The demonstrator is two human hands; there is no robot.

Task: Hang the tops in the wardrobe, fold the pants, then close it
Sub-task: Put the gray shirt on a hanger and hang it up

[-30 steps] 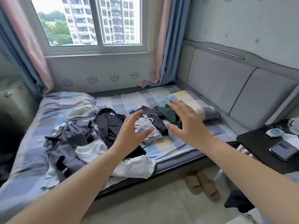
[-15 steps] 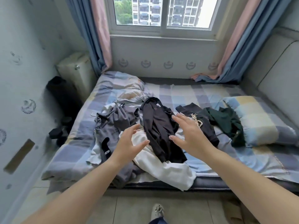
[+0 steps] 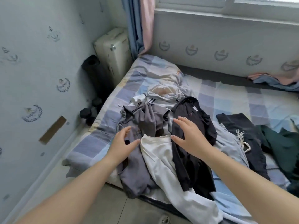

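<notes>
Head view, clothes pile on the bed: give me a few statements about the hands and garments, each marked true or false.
1. Both hands are open and hold nothing. True: the left hand and right hand hover over the pile with fingers spread.
2. The white garment lies between the grey garment and the black top. True.
3. The dark green garment lies under the left hand. False: it lies far to the right on the bed.
4. The white garment hangs over the bed's near edge. True.
5. The black pants with the drawstring are folded neatly. False: they lie spread out and rumpled.
</notes>
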